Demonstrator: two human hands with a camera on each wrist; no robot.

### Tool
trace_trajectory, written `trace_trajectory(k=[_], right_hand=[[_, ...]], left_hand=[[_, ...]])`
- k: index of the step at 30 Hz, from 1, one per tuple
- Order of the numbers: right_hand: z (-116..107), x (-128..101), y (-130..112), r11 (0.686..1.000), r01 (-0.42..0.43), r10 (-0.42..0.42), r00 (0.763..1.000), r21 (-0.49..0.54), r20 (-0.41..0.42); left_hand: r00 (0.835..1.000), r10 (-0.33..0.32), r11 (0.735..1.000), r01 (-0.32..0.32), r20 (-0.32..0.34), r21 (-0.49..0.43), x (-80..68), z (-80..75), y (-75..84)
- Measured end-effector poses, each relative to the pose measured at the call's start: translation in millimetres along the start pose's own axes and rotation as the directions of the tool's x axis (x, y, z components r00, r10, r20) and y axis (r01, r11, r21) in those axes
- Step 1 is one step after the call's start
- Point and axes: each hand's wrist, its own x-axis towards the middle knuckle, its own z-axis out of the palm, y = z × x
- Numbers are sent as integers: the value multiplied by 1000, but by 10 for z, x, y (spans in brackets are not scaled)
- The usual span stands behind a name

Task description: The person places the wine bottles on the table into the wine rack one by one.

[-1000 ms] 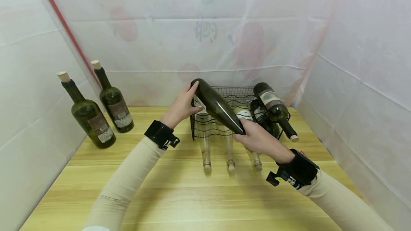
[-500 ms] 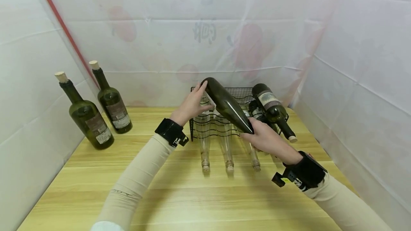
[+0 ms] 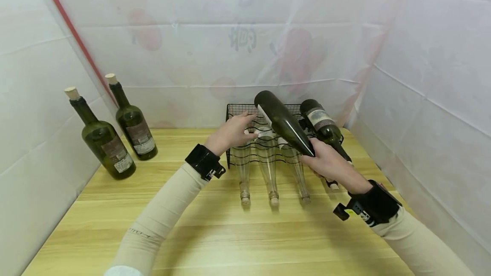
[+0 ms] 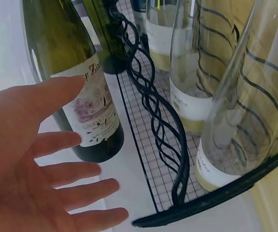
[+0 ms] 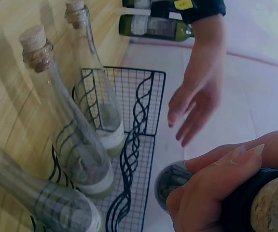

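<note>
A booth of white plastic sheeting [image 3: 429, 54], printed with faint red shapes and crossed at the left by a red stripe, closes in a pale wooden table [image 3: 215, 233] on three sides. At the back of the table stands a black wire rack [image 3: 245, 107]; three clear glass bottles [image 3: 268, 169] lie side by side in its lower tier with corked necks pointing toward the person, and a labelled green bottle [image 3: 322, 125] rests on its upper right. Two more corked green bottles [image 3: 115, 139] stand upright near the left wall, well apart from the rack. Above the rack, tilted base-up and neck-down, is the dark green wine bottle [image 3: 281, 122]. The right hand [image 3: 330, 165] grips it with fingers wrapped round the neck just above the cork, as the right wrist view shows. The left hand [image 3: 234, 131] is released, fingers spread and relaxed just beside the bottle's label, holding nothing; in the left wrist view it does not appear to touch the glass. Judged from the pictures, the bottle is stiff, smooth, breakable glass, likely slippery and weighted toward its base, so a neck grip alone looks loose; a second hand under the wide body would steady it.
</note>
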Motion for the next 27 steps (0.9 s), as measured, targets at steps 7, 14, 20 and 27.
trace_trajectory(k=[7,14,20,27], right_hand=[[-79,-7,88,1000,-27,27,1000,5,-8],[-107,21,212,999,-25,25,999,29,-21],[-105,28,267,999,-50,51,999,11,-20],[-46,49,329,997,-63,62,998,-39,-30]], left_hand=[[996,36,999,-38,79,34,-108,13,118],[970,179,982,-186,167,27,-230,23,198],[958,208,978,-209,199,-18,-347,-1,201],[954,191,982,-189,230,-32,-436,13,173]])
